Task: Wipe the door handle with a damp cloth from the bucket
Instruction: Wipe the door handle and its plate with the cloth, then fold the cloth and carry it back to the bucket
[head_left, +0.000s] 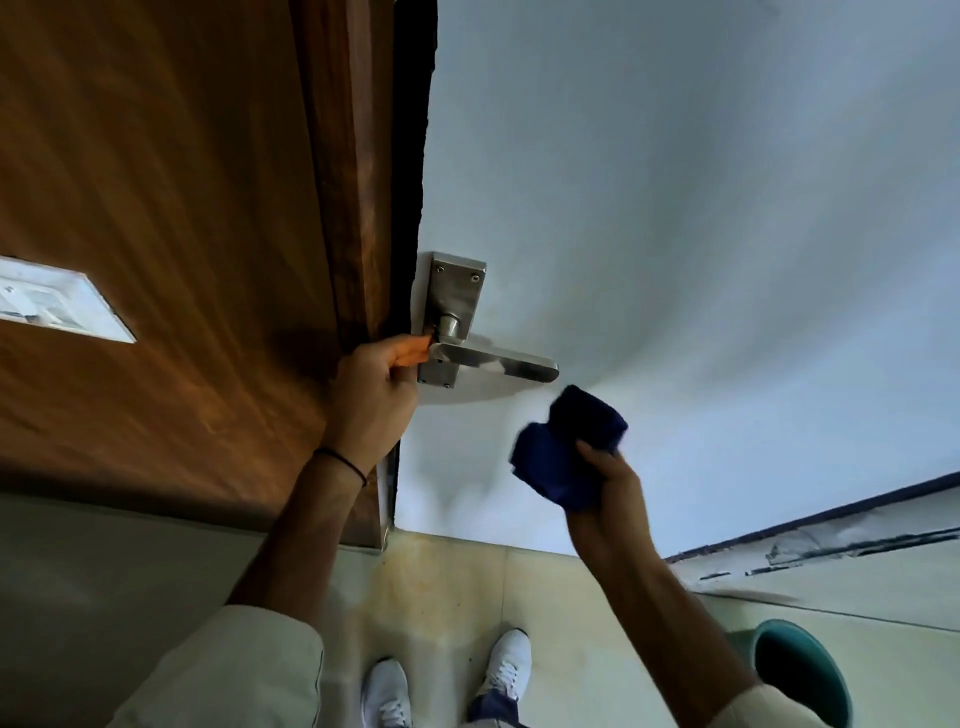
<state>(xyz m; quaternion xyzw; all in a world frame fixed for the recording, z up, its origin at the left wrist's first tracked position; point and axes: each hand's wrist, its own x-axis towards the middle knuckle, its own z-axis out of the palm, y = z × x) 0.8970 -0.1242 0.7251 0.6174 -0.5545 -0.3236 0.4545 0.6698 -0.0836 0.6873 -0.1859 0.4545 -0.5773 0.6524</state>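
A steel lever door handle (498, 364) on its backplate (457, 291) sits on the pale door (649, 208), lever pointing right. My left hand (371, 389) grips the door's edge just left of the backplate, fingertips touching the lever's base. My right hand (610, 483) holds a bunched dark blue cloth (566, 447) a little below and right of the lever's tip, not touching it. A teal bucket (802, 670) stands on the floor at the lower right, partly hidden by my right forearm.
A brown wooden frame and panel (182, 234) fills the left, with a white switch plate (57, 301) on it. My white shoes (447, 680) stand on the pale tiled floor below the door. A dark skirting line (831, 514) runs at the right.
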